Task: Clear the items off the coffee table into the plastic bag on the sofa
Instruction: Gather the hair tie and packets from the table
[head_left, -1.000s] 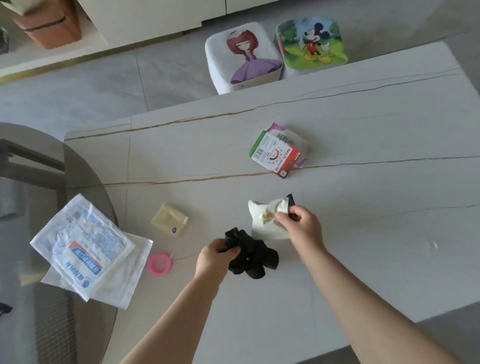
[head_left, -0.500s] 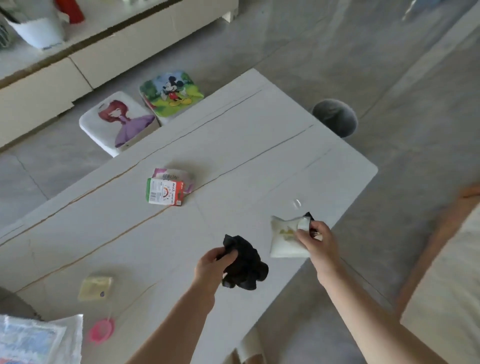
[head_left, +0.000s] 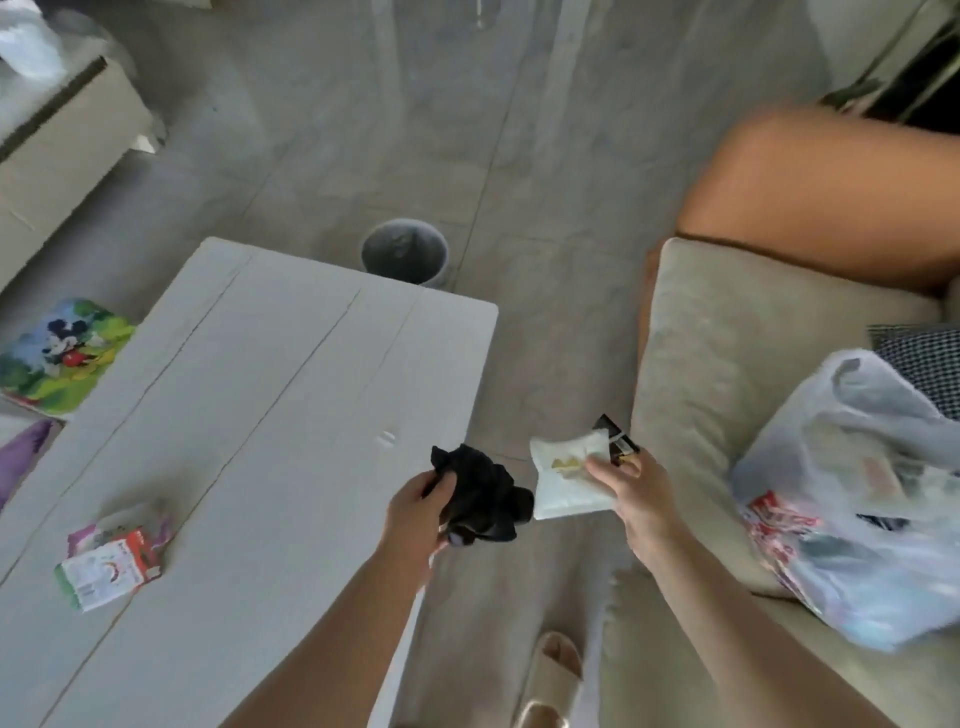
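Grey tiled floor (head_left: 332, 130) surrounds a white counter (head_left: 249, 415) at 9 o'clock and a beige sofa (head_left: 727, 364) at 3 o'clock. Left hand (head_left: 421, 514), grip curled round a black cloth (head_left: 483, 493), hangs over the counter's edge. Right hand (head_left: 639, 499) pinches a white packet (head_left: 566, 478) and a dark wrapper (head_left: 615, 439) between counter and sofa. Bag (head_left: 857, 499) lies on the sofa at 4 o'clock. Red-and-green packet (head_left: 109, 564) rests on the counter at 8 o'clock.

Left hand (head_left: 421, 512): I see it bare, no glove, ring or watch.
Right hand (head_left: 636, 499): bare too.
Forearms: no sleeves showing.
Foot: beige slipper (head_left: 553, 675).
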